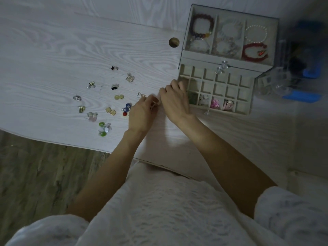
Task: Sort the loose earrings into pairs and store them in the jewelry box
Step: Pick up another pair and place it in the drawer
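Several loose earrings lie in small pairs on the white wood-grain table point(53, 59): green rings point(102, 129), yellow discs point(119, 97), black squares point(114, 87), blue and red ones point(127, 109). The grey jewelry box point(220, 63) stands at the right with its gridded drawer point(217, 89) pulled out; a pink flower earring point(215, 103) and others sit in its front row. My left hand point(141, 115) and my right hand point(174, 102) meet just left of the drawer, fingertips pinching a small pale earring point(156, 103) between them.
The box's top tray holds beaded bracelets, among them a red one point(254, 51) and a pearl one point(256, 33). A round cable hole point(174, 42) is in the table left of the box. Clear plastic containers point(276, 82) and blue items point(301, 96) stand at the far right.
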{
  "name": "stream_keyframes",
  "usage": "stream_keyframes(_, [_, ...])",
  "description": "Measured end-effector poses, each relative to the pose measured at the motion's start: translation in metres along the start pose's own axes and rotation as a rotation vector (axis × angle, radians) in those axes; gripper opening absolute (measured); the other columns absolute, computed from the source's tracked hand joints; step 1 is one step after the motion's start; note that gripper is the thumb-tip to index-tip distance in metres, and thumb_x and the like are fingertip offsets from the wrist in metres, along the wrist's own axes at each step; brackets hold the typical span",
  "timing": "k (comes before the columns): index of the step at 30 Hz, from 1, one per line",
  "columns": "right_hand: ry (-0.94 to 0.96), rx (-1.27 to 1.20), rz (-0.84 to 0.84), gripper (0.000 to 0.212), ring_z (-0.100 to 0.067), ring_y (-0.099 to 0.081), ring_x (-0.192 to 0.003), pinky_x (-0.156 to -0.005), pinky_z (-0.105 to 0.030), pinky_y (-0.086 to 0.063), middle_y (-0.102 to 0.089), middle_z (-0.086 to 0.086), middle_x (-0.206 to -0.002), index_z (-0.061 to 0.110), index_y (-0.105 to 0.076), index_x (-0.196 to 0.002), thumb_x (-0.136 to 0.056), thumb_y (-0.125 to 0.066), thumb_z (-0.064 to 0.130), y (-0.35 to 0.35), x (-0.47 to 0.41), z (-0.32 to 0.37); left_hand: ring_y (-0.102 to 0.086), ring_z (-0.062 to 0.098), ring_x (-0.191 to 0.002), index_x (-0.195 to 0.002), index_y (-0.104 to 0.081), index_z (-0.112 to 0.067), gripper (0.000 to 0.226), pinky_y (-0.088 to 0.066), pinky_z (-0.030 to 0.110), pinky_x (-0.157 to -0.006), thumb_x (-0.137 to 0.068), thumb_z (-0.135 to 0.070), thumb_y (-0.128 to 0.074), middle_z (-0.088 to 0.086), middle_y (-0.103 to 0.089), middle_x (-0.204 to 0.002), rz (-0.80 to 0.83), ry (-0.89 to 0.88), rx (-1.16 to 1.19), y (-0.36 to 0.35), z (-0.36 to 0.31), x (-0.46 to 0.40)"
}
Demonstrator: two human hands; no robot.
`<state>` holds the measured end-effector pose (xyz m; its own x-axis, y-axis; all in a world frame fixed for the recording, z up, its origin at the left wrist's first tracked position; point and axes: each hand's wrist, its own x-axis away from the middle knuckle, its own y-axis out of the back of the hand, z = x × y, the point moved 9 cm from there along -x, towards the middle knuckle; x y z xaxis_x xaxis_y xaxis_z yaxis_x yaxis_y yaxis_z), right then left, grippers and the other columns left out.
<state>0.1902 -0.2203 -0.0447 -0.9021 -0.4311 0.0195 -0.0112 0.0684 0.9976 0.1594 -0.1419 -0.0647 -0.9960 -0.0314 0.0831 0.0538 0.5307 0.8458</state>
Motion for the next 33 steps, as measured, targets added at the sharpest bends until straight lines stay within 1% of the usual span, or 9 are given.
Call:
stream_keyframes(3, [-0.015, -0.061, -0.036, 0.011, -0.023, -0.056, -0.072, -0.074, -0.03, -0.026, -0.061, -0.001, -0.059, 0.015, -0.061, -0.066, -0.068, -0.068, 0.006, 0.005, 0.005, 0.001, -0.064, 0.021, -0.079, -0.1, -0.067, -0.016, 0.014, -0.051, 0.033, -0.071, -0.087, -0.018, -0.061, 0.007, -0.069, -0.09, -0.008, 0.002, 0.127, 0.003, 0.005, 0.001])
stream_keyframes(6, [-0.065, -0.257, -0.068, 0.011, -0.029, -0.055, -0.091, -0.081, -0.036, -0.041, -0.067, -0.011, -0.082, 0.007, -0.063, -0.087, -0.079, -0.058, 0.001, 0.02, 0.015, -0.009, -0.062, 0.014, -0.076, -0.099, -0.069, -0.013, 0.014, -0.054, 0.026, -0.07, -0.086, -0.016, -0.063, 0.006, -0.069, -0.088, -0.057, -0.026, 0.284, 0.017, -0.009, 0.006])
stream_keyframes(8, [-0.189, -0.424, -0.086, 0.016, -0.03, -0.052, -0.101, -0.083, -0.038, -0.045, -0.064, -0.012, -0.098, 0.007, -0.06, -0.1, -0.085, -0.057, 0.007, 0.038, 0.033, -0.036, -0.061, 0.009, -0.075, -0.099, -0.069, -0.012, 0.014, -0.052, 0.017, -0.067, -0.086, -0.014, -0.064, 0.003, -0.066, -0.088, -0.071, -0.08, 0.379, 0.026, -0.035, 0.008])
stream_keyframes(10, [-0.326, -0.558, -0.171, 0.018, -0.027, -0.055, -0.099, -0.079, -0.038, -0.045, -0.061, -0.01, -0.102, 0.011, -0.059, -0.101, -0.084, -0.061, 0.014, 0.054, 0.059, -0.073, -0.061, 0.006, -0.075, -0.1, -0.069, -0.013, 0.016, -0.051, 0.012, -0.066, -0.084, -0.012, -0.066, 0.0, -0.064, -0.091, -0.042, -0.145, 0.455, 0.026, -0.069, 0.008])
stream_keyframes(15, [-0.686, -0.815, -0.298, 0.018, -0.023, -0.064, -0.079, -0.07, -0.038, -0.052, -0.068, -0.006, -0.09, 0.014, -0.062, -0.091, -0.076, -0.07, 0.019, 0.038, 0.127, -0.161, -0.066, 0.014, -0.08, -0.099, -0.071, -0.015, 0.017, -0.054, 0.031, -0.073, -0.084, -0.019, -0.067, 0.002, -0.072, -0.092, 0.131, -0.265, 0.48, -0.022, -0.144, 0.0])
stream_keyframes(19, [-0.893, -0.76, -0.28, 0.012, -0.024, -0.065, -0.082, -0.075, -0.043, -0.052, -0.067, -0.007, -0.09, 0.016, -0.062, -0.09, -0.079, -0.063, 0.022, 0.011, 0.169, -0.205, -0.066, 0.027, -0.079, -0.094, -0.07, -0.008, 0.019, -0.051, 0.034, -0.068, -0.085, -0.022, -0.062, 0.012, -0.072, -0.087, 0.231, -0.288, 0.352, -0.072, -0.188, -0.009])
stream_keyframes(24, [-0.904, -0.706, -0.239, 0.012, -0.023, -0.063, -0.081, -0.071, -0.032, -0.048, -0.066, -0.008, -0.092, 0.015, -0.062, -0.092, -0.083, -0.063, 0.023, -0.001, 0.179, -0.223, -0.063, 0.033, -0.084, -0.099, -0.069, -0.009, 0.018, -0.048, 0.036, -0.07, -0.084, -0.015, -0.061, 0.017, -0.07, -0.091, 0.264, -0.337, 0.232, -0.099, -0.221, -0.014])
stream_keyframes(29, [-0.887, -0.757, -0.232, 0.014, -0.022, -0.062, -0.081, -0.072, -0.036, -0.051, -0.065, -0.01, -0.093, 0.011, -0.062, -0.093, -0.084, -0.065, 0.022, -0.003, 0.173, -0.23, -0.063, 0.036, -0.077, -0.096, -0.067, -0.004, 0.018, -0.042, 0.033, -0.062, -0.081, -0.012, -0.062, 0.021, -0.067, -0.086, 0.283, -0.345, 0.15, -0.111, -0.23, -0.015])
stream_keyframes(33, [-0.897, -0.751, -0.214, 0.015, -0.024, -0.062, -0.084, -0.075, -0.038, -0.051, -0.064, -0.011, -0.094, 0.012, -0.063, -0.096, -0.084, -0.065, 0.021, -0.006, 0.172, -0.231, -0.061, 0.037, -0.082, -0.108, -0.062, 0.0, 0.027, -0.041, 0.032, -0.064, -0.082, -0.009, -0.063, 0.023, -0.063, -0.097, 0.254, -0.373, 0.176, -0.105, -0.232, -0.011])
